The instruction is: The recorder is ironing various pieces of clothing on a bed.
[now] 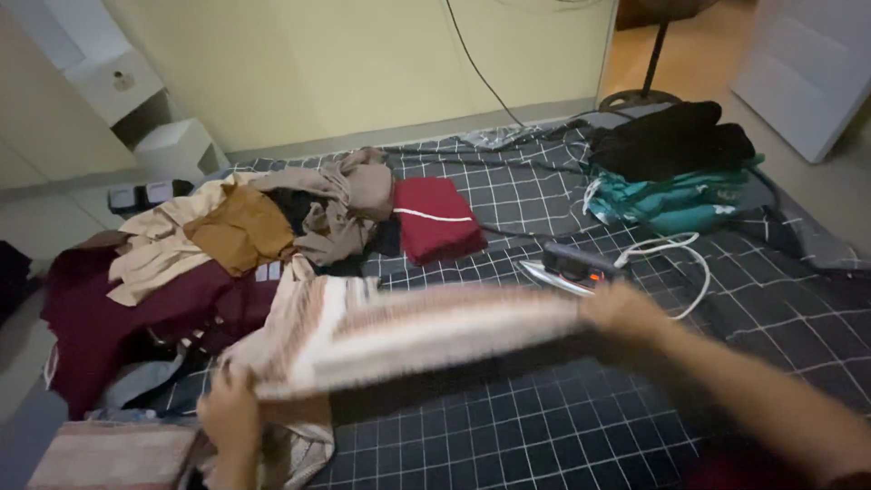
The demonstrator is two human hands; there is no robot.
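A pink-and-white striped cloth [417, 331] is stretched out flat in the air above a dark checked sheet [544, 426], blurred by motion. My left hand [231, 413] grips its left end near the bottom of the view. My right hand [621, 308] grips its right end, the arm reaching in from the lower right. A clothes iron [572, 268] lies on the sheet just beyond my right hand, with its white cord [676, 254] looping to the right.
A heap of unfolded clothes [245, 227] in tan, beige and maroon lies at the left. A folded red garment [435, 218] sits mid-sheet. A stack of black and teal clothes [676, 172] sits at the back right. A folded striped cloth [113, 454] lies bottom left.
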